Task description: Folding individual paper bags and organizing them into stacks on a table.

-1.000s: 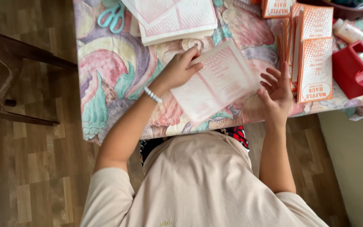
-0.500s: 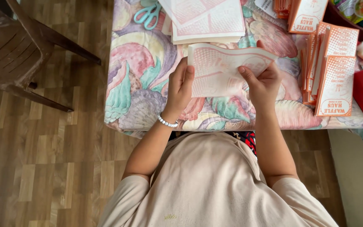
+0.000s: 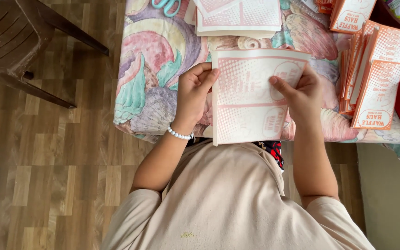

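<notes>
Just below the stack of flat printed sheets [image 3: 239,16], the pink-printed paper sheet [image 3: 251,95], flat on the desk [image 3: 153,60] a second ago, is now lifted, left hand [image 3: 194,95] and right hand [image 3: 302,95] pinching its side edges.

Home craft table [image 3: 163,55] (patterned cloth), wood floor [image 3: 47,162].
</notes>
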